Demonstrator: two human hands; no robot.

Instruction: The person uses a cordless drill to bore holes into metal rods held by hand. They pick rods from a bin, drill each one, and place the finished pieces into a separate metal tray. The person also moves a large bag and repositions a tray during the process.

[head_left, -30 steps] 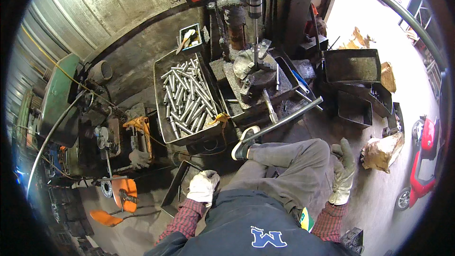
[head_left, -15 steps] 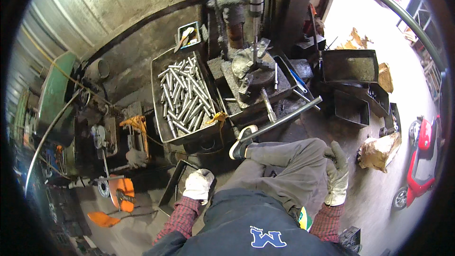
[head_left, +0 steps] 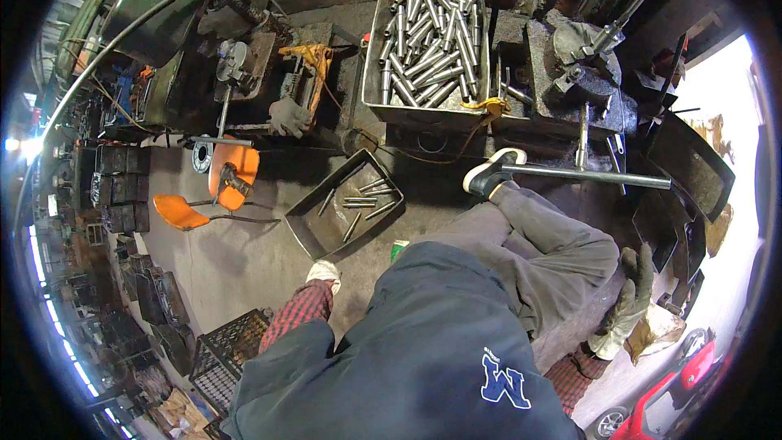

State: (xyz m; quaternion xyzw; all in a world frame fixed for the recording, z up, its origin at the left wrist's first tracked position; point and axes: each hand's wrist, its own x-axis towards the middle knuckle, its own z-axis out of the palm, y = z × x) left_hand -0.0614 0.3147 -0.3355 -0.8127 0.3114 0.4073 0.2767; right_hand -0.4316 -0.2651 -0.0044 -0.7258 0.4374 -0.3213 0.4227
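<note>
My left hand (head_left: 325, 275), in a whitish work glove, hangs by the near corner of a dark metal bin (head_left: 303, 236) on the floor. Its fingers are hidden, so whether it grips anything does not show. Several short metal rods (head_left: 359, 200) lie scattered in that bin. My right hand (head_left: 632, 301), gloved in grey and white, is held out beyond my bent right knee, fingers stretched and nothing in it. Ahead, a large metal tray (head_left: 371, 81) is heaped with shiny stepped pins (head_left: 428, 41).
A drill press (head_left: 582, 49) stands right of the tray, with a long bar handle (head_left: 586, 176) reaching across near my shoe (head_left: 493, 171). Orange chair parts (head_left: 232, 171) and a black plastic crate (head_left: 224, 358) are at left. A red scooter (head_left: 672, 395) stands at lower right.
My view has swung left, bringing the floor bin and its rods into full sight. My left hand has shifted from over the bin's side to its near corner. The right hand stays stretched out.
</note>
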